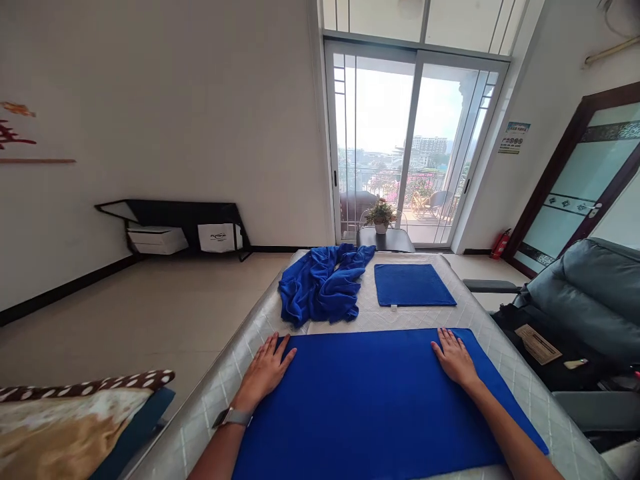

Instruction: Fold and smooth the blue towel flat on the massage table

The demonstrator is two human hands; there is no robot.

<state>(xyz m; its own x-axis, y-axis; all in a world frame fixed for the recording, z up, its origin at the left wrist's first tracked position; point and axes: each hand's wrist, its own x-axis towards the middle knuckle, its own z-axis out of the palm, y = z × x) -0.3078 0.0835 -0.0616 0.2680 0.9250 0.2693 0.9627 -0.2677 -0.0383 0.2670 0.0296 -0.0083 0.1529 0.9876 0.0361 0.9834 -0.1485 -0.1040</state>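
A large blue cloth [360,400] lies spread flat on a white quilted mattress [270,320]. My left hand [267,369] rests on its far left corner, fingers stretched out, with a watch band at the wrist. Near the far right corner, my right hand [454,357] presses flat on the same cloth with the fingers apart. Beyond them sits a crumpled heap of blue cloth [325,283]. To the right of that heap a smaller blue cloth [414,285] is laid out flat, a white tag on its near edge.
A potted plant [381,217] stands on a dark chair [385,240] past the mattress, before sliding glass doors. At right is a grey recliner [585,300] with dark items on it. Patterned bedding [75,427] is at lower left; a black bench [180,212] lines the wall.
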